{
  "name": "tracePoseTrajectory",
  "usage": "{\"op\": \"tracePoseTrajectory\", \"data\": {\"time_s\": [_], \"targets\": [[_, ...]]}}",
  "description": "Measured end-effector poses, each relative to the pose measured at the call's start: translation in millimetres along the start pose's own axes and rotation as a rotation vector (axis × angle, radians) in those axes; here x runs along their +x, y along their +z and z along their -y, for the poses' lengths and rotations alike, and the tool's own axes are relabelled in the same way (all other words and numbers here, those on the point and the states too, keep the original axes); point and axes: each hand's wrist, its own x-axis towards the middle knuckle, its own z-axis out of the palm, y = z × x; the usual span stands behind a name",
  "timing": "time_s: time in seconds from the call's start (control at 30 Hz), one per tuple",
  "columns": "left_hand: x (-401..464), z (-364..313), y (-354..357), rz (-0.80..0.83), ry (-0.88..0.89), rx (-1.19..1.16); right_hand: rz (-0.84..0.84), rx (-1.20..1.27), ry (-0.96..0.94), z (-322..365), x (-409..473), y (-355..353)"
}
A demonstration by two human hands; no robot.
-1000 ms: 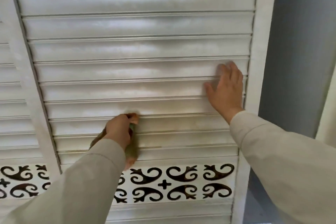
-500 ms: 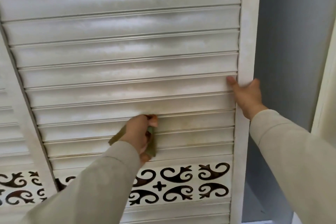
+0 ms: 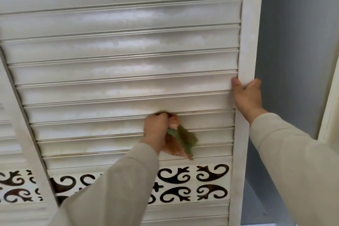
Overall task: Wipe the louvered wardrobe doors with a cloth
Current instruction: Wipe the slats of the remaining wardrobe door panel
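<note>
No readable text in my view

I see no letters, numbers or brand marks; below my left hand (image 3: 156,130) the door's cut-out band (image 3: 192,183) carries only ornamental scrolls.

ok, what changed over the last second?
The right hand left the slats, where it lay flat, and now grips the door's right frame edge. The left hand slid the cloth rightward along the slats. The cloth stayed gripped at the same slat height.

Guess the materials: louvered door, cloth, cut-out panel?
Louvered door: looks like white-painted wood or MDF; satin sheen, streaky patches, moulded slat edges. Cloth: soft fabric, green and orange, bunched in the left hand. Cut-out panel: same painted board, scroll shapes cut through to dark.
</note>
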Motion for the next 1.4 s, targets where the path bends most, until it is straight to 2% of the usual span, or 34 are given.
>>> {"op": "tracePoseTrajectory", "data": {"time_s": [0.13, 0.2, 0.3, 0.37, 0.5, 0.63, 0.7, 0.83, 1.0, 1.13, 1.27, 1.4], "targets": [[8.5, -26.8, -68.6, -0.196, 0.207, 0.115, -0.001, -0.007, -0.009, 0.7, 0.3, -0.4], [13.0, -49.8, -86.0, -0.225, 0.262, 0.119, 0.000, -0.002, 0.001, 0.5, 0.9, 0.9], [-3.3, -69.1, -72.1, -0.071, 0.321, 0.430, 0.032, 0.019, 0.018, 1.6, 0.5, 1.5], [-14.7, -65.4, -39.4, 0.109, 0.317, 0.490, 0.059, 0.037, 0.023, 1.5, -0.5, 3.4], [-21.8, -44.6, 67.6, 0.363, 0.454, 0.646, 0.088, 0.068, -0.001, -4.0, 7.8, -10.1], [-23.4, -28.3, 140.9, 0.379, 0.655, 0.817, 0.091, 0.079, -0.036, -1.1, 9.9, -18.6], [-26.1, -22.7, 158.0, 0.390, 0.686, 0.816, 0.093, 0.062, -0.040, -5.0, 11.8, -23.7], [-16.9, -12.0, 134.1, 0.263, 0.574, 0.753, 0.084, 0.031, -0.052, -3.4, 9.1, -22.8], [0.6, 12.9, 50.3, 0.082, 0.321, 0.669, 0.099, 0.006, -0.027, 4.4, 7.5, -14.5], [4.1, 25.6, 8.8, -0.077, 0.050, 0.237, 0.094, 0.002, -0.010, 4.0, 7.0, -13.1], [1.9, 21.3, 11.7, -0.073, -0.108, -0.161, 0.098, 0.012, 0.003, 5.4, 6.0, -12.5], [0.8, 17.0, 25.4, -0.091, -0.123, -0.233, 0.130, 0.015, 0.033, 6.6, 7.0, -14.3]]}}
